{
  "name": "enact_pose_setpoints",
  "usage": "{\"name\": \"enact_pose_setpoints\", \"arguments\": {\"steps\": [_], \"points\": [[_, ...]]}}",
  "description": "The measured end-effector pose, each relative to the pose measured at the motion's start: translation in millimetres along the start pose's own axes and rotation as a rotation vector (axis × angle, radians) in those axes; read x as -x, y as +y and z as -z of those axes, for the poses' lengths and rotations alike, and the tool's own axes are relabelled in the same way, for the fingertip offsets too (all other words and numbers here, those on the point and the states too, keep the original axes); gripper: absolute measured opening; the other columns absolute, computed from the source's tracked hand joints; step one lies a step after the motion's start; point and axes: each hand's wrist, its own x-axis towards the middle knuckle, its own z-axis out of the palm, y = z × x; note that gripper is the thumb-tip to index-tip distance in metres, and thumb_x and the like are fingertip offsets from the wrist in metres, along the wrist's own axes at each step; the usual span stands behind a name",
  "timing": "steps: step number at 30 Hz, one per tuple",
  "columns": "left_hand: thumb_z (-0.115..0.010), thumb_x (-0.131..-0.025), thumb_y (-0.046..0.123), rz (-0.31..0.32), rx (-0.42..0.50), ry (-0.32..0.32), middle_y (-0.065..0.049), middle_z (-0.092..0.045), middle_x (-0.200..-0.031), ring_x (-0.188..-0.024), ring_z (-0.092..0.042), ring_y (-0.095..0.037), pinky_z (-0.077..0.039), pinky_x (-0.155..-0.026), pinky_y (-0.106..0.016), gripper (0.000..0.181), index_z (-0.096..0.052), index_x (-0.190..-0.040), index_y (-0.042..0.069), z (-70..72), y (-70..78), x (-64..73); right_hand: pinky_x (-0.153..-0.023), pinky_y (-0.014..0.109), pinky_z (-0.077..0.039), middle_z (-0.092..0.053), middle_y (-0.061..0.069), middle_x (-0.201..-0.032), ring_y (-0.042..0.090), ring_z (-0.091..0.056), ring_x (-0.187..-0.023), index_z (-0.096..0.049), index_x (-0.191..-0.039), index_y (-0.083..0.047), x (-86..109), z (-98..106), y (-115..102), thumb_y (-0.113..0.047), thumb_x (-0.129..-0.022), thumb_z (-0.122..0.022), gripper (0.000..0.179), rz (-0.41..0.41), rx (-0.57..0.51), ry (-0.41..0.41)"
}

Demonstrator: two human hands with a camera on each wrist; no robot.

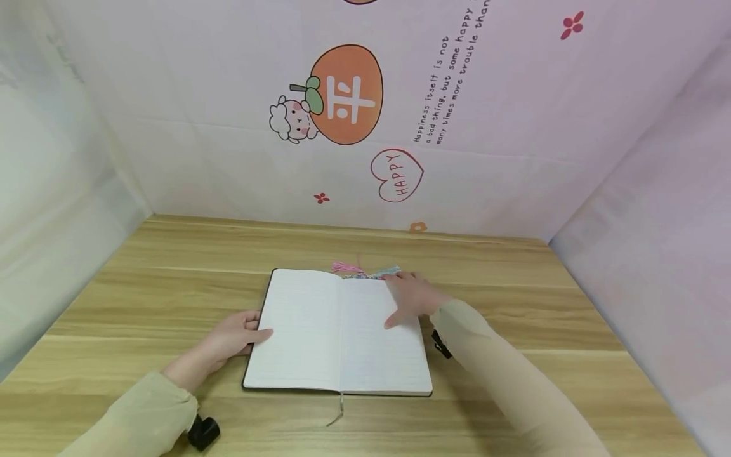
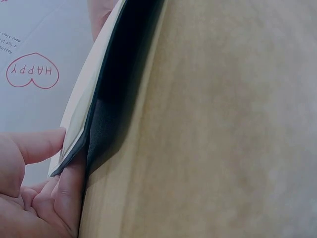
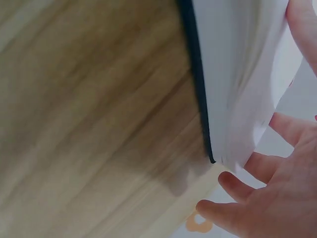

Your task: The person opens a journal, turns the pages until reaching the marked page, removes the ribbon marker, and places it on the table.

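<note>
An open notebook [image 1: 302, 336] with faintly lined white pages and a black cover lies on the wooden table. At its left edge, my left hand [image 1: 233, 336] grips the cover and pages, thumb on top and fingers tucked beneath, as the left wrist view shows. My right hand [image 1: 414, 295] is over the upper part of the right page, its fingers [image 3: 262, 166] spread and reaching to the top edge. Just past that edge, close to the right fingertips, a patterned strip [image 1: 365, 276] shows partly, with a pink tassel [image 1: 346, 267] and a light blue tassel [image 1: 389, 270].
A thin grey ribbon [image 1: 341, 411] hangs out from the notebook's spine onto the table [image 1: 171, 273]. White printed cloth [image 1: 228, 171] walls the table at the back and both sides. Black wrist devices [image 1: 203, 433] sit below the sleeves.
</note>
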Motion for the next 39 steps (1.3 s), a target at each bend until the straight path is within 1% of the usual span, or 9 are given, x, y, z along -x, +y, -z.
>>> {"name": "enact_pose_setpoints", "arguments": {"steps": [6,10,14,20,24,27,31,35,39], "points": [[-0.059,-0.094,0.021,0.006,-0.013,0.002,-0.029,-0.045,-0.138,-0.116,-0.055,-0.032,-0.05,-0.087,-0.04,0.064,-0.03,-0.141,-0.012,1.3,-1.4,-2.0,-0.102,0.064,-0.032,-0.028,0.019,-0.152,0.045,-0.021,-0.138,-0.033,-0.148,-0.017,-0.2,2,-4,-0.044,-0.066,-0.084,0.1,-0.001,-0.005,0.024],[-0.06,-0.094,0.023,0.008,-0.028,0.01,-0.03,-0.041,-0.14,-0.121,-0.049,-0.038,-0.05,-0.087,-0.04,0.065,-0.03,-0.141,-0.011,1.8,-0.8,-1.7,-0.106,0.059,-0.029,-0.031,0.018,-0.151,0.043,-0.023,-0.137,-0.037,-0.146,-0.017,2.6,-2,-6,-0.043,-0.065,-0.085,0.097,0.022,0.014,0.09],[-0.059,-0.094,0.022,0.005,-0.029,0.011,-0.03,-0.042,-0.14,-0.122,-0.048,-0.039,-0.05,-0.087,-0.041,0.065,-0.03,-0.141,-0.011,1.6,0.5,-0.8,-0.109,0.054,-0.028,-0.041,0.017,-0.145,0.041,-0.032,-0.133,-0.043,-0.142,-0.012,6.5,-7,-7,-0.041,-0.065,-0.085,0.092,0.083,0.07,0.17],[-0.06,-0.093,0.021,-0.005,-0.024,0.011,-0.03,-0.045,-0.137,-0.116,-0.054,-0.034,-0.051,-0.085,-0.039,0.063,-0.033,-0.14,-0.011,0.3,1.2,0.2,-0.099,0.045,-0.043,-0.055,0.013,-0.133,0.032,-0.053,-0.118,-0.054,-0.131,-0.009,21.0,-15,-7,-0.028,-0.068,-0.085,0.074,0.177,0.061,0.259],[-0.061,-0.093,0.021,-0.008,-0.027,0.009,-0.031,-0.043,-0.138,-0.115,-0.054,-0.034,-0.051,-0.084,-0.038,0.063,-0.033,-0.139,-0.011,-0.1,0.8,1.2,-0.08,0.034,-0.052,-0.062,0.009,-0.116,0.021,-0.063,-0.092,-0.059,-0.121,-0.006,37.2,-21,-8,-0.009,-0.071,-0.081,0.054,0.296,0.05,0.346],[-0.061,-0.093,0.02,-0.01,-0.017,0.008,-0.032,-0.043,-0.138,-0.113,-0.055,-0.032,-0.051,-0.084,-0.038,0.063,-0.033,-0.139,-0.012,-0.2,0.3,1.7,-0.069,0.026,-0.051,-0.064,0.007,-0.108,0.017,-0.062,-0.082,-0.06,-0.118,-0.004,48.9,-23,-9,0.004,-0.075,-0.073,0.046,0.36,-0.052,0.386],[-0.06,-0.093,0.018,-0.011,0.008,0.005,-0.031,-0.046,-0.136,-0.107,-0.06,-0.026,-0.052,-0.083,-0.038,0.062,-0.032,-0.139,-0.013,-0.4,-0.2,1.9,-0.066,0.022,-0.048,-0.064,0.01,-0.109,0.02,-0.061,-0.087,-0.06,-0.118,-0.002,61.1,-20,-9,0.011,-0.079,-0.062,0.041,0.385,-0.291,0.367],[-0.06,-0.093,0.018,-0.004,0.009,0.004,-0.031,-0.044,-0.137,-0.11,-0.058,-0.029,-0.052,-0.084,-0.039,0.063,-0.03,-0.14,-0.013,-0.2,0.1,2.2,-0.074,0.029,-0.049,-0.062,0.016,-0.116,0.026,-0.061,-0.096,-0.06,-0.118,0.0,68.7,-11,-11,0.009,-0.081,-0.056,0.039,0.341,-0.521,0.319],[-0.059,-0.094,0.019,-0.001,0.003,0.001,-0.031,-0.043,-0.138,-0.117,-0.053,-0.036,-0.051,-0.087,-0.041,0.064,-0.029,-0.14,-0.013,-0.1,0.4,2.2,-0.077,0.034,-0.051,-0.058,0.017,-0.122,0.026,-0.058,-0.102,-0.056,-0.124,-0.001,72.2,-4,-16,-0.003,-0.088,-0.057,0.036,0.243,-0.794,0.234]]}}
